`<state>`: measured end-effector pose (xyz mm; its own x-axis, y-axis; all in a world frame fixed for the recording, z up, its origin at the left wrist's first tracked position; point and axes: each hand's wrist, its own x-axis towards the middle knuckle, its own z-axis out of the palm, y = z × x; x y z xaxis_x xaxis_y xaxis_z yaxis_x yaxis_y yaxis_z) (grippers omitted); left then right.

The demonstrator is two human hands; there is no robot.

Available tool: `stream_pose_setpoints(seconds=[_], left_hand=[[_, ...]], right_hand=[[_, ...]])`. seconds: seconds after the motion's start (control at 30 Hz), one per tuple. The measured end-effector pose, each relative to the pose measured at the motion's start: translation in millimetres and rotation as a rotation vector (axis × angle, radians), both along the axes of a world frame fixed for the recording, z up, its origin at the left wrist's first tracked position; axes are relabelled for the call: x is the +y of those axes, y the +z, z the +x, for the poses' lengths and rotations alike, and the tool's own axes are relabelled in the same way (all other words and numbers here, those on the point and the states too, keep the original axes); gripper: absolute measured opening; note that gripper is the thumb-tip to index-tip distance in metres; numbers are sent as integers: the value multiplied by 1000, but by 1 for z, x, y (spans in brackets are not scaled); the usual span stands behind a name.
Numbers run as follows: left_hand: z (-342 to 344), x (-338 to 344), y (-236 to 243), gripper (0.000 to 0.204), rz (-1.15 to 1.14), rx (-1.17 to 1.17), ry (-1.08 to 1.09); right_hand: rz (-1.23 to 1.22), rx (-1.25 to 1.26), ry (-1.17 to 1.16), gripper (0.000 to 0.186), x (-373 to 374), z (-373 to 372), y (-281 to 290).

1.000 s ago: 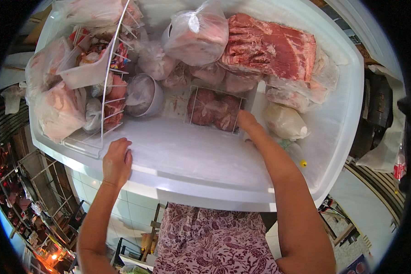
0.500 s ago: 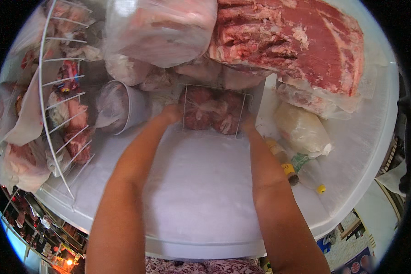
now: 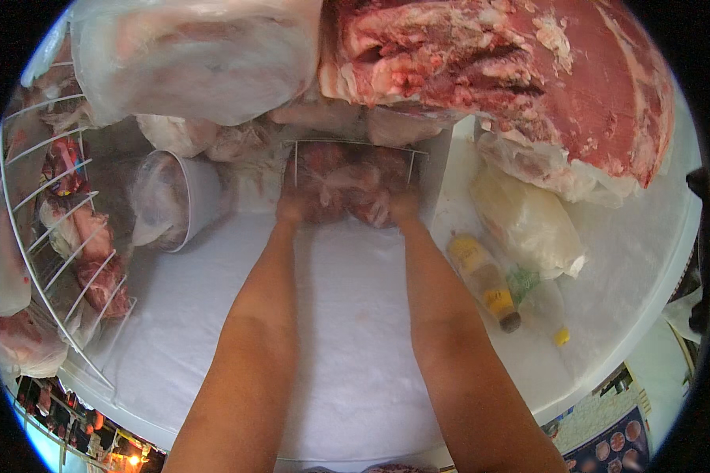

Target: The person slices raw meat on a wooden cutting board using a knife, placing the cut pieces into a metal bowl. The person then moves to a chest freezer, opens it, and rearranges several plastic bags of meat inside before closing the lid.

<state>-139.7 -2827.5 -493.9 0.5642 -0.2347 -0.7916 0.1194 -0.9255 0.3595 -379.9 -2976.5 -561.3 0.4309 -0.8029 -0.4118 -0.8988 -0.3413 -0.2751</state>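
Both my arms reach down into a deep white chest, which looks like a freezer. At its far wall, dark red meat [image 3: 345, 185] in clear plastic sits by a thin white wire frame [image 3: 355, 142]. My left hand [image 3: 291, 210] is at the meat's left side and my right hand [image 3: 405, 206] at its right, both by the frame's upright wires. The fingers of both hands are hidden or blurred, so their grip does not show. Left of my left hand, a white bucket [image 3: 188, 201] lies tipped, with a plastic-wrapped bundle in its mouth.
A large raw meat slab [image 3: 599, 102] and a big wrapped bundle [image 3: 205, 59] overhang the far side. A curved wire rack [image 3: 43, 315] with bagged meat stands at left. To the right lie a pale bag [image 3: 528, 221], a yellow-labelled bottle [image 3: 481, 276] and a clear yellow-capped bottle [image 3: 540, 303].
My view has shifted and come closer. My hands have drawn nearer together and now overlap the sides of the meat; the wire frame's lower edge no longer shows.
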Motion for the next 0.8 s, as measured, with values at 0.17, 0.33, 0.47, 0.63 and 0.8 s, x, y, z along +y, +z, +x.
stream_pose_setpoints(seconds=[0.17, 0.33, 0.47, 0.63, 0.8], left_hand=[[13, 43, -47, 58, -52, -20, 138], [41, 53, -52, 46, -138, 210, 95], [38, 48, -47, 45, -54, 165, 16], [37, 55, -54, 42, -170, -31, -563], [47, 58, -74, 33, -20, -16, -612]], right_hand=[[273, -114, -257, 43, -24, 19, 46], [314, -93, -383, 44, -30, 20, 69], [292, 284, 6, 47, -42, 2, 56], [298, 89, 73, 36, -49, -12, 46], [171, 224, 383, 33, -52, -24, 21]])
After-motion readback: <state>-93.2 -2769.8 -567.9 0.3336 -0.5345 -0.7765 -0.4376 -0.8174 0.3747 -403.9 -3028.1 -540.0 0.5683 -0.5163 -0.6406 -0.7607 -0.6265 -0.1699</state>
